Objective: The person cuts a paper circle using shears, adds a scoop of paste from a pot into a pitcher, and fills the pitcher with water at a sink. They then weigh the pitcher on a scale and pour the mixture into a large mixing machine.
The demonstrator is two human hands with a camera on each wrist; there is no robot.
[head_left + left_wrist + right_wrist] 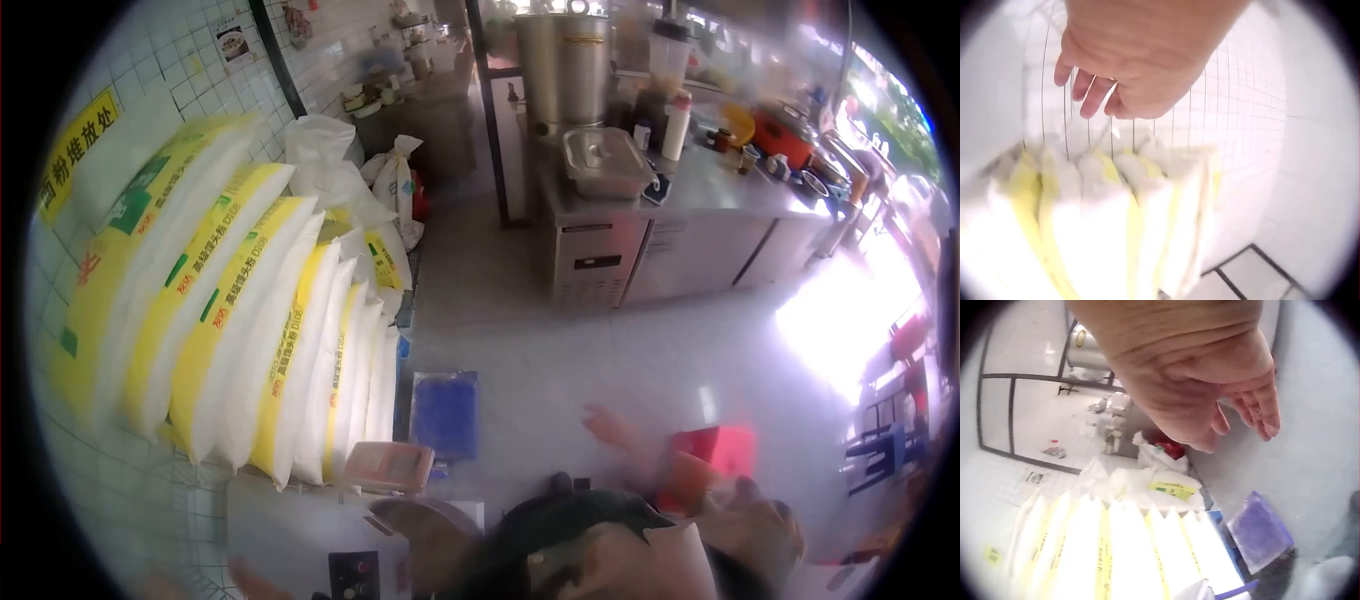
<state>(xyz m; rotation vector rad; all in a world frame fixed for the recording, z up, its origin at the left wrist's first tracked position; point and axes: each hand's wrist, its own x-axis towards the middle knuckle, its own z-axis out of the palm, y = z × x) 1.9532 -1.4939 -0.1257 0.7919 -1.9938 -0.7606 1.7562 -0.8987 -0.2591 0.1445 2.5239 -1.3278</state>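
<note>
The flour sacks [290, 330] are packed face to face against the tiled wall [1235, 94], their long axes nearly parallel, slanting from upper right to lower left in the head view. Yellow printed bands run lengthwise along them. The left hand [1138, 56], fingers apart and loosely bent, holds nothing. The right hand [1204, 387] is also empty, fingers relaxed, near the sacks. Beside them, a blue packet [445, 415] lies on the floor [530, 350]; beyond, a lidded metal pan [606, 160] sits on the steel desk [720, 195].
</note>
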